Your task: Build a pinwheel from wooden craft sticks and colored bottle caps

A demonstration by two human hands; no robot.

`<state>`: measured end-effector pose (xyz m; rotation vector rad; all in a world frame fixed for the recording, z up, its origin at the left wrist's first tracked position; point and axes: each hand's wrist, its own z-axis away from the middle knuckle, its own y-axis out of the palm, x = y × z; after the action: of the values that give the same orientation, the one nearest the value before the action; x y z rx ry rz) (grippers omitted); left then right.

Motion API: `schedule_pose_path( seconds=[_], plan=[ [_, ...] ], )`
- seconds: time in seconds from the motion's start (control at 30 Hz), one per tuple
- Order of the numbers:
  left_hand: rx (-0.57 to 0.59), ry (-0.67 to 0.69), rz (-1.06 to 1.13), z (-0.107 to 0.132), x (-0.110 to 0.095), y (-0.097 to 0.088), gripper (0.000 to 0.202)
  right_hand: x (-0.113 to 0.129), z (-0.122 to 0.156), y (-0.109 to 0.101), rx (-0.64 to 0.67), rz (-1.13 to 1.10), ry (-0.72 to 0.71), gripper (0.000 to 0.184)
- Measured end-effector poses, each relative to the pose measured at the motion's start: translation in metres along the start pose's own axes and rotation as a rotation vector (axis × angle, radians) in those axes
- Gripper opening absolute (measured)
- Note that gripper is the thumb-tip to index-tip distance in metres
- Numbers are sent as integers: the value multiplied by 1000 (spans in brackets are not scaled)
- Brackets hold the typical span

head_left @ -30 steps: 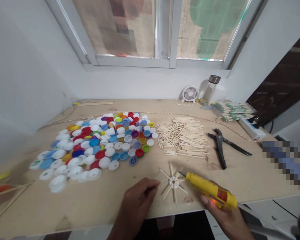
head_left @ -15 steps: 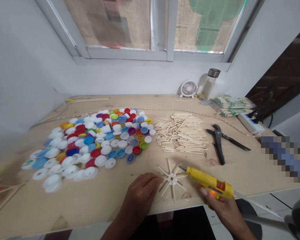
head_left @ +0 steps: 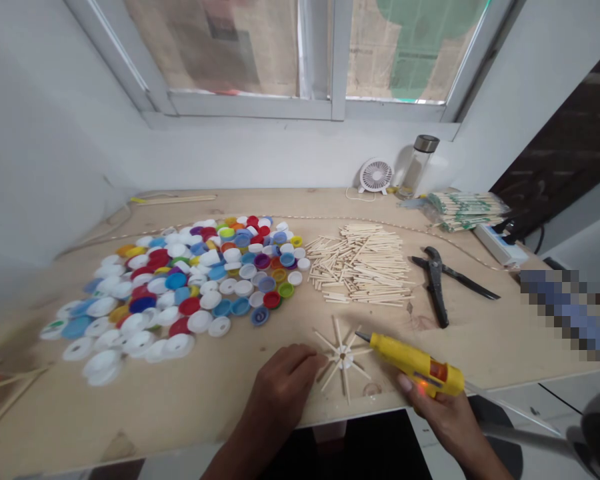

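Observation:
Short wooden sticks (head_left: 346, 387) spread like spokes from a small white bottle cap (head_left: 349, 361) on the table. My left hand (head_left: 287, 380) is closed at the left side of this star, its fingertips pinching the outer end of one stick. My right hand (head_left: 437, 407) is wrapped round the handle of a yellow hot glue gun (head_left: 405, 357), whose small light glows red. The gun's dark nozzle points left, close to the upper right spokes. A clear glue stick (head_left: 510, 407) juts out of its back.
Many coloured bottle caps (head_left: 190, 306) cover the table's left part. A pile of cut sticks (head_left: 365, 263) and black-handled pliers (head_left: 436, 287) lie behind the star. Farther back are a small fan (head_left: 376, 175), a glass bottle (head_left: 419, 167), bagged sticks (head_left: 467, 210) and a power strip (head_left: 501, 245).
Almost nothing differs. The whole view has shifted very slightly; both hands, the glue gun and the stick star keep the same places relative to each other.

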<state>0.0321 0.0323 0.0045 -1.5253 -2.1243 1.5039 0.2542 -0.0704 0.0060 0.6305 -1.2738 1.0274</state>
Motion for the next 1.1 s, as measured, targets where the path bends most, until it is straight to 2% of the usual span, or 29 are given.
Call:
schedule_pose_path(
  seconds=[0.6,0.8,1.1],
  plan=[
    [-7,15,-20,-4,-4,1,30,-3,1,0,-8,-31,6,36],
    [41,28,-54,-4,-3,3,31,-6,1,-1,3,-13,-17,35],
    [-10,14,-57,1,-4,1,26,-5,0,0,-2,-4,-20,38]
  ],
)
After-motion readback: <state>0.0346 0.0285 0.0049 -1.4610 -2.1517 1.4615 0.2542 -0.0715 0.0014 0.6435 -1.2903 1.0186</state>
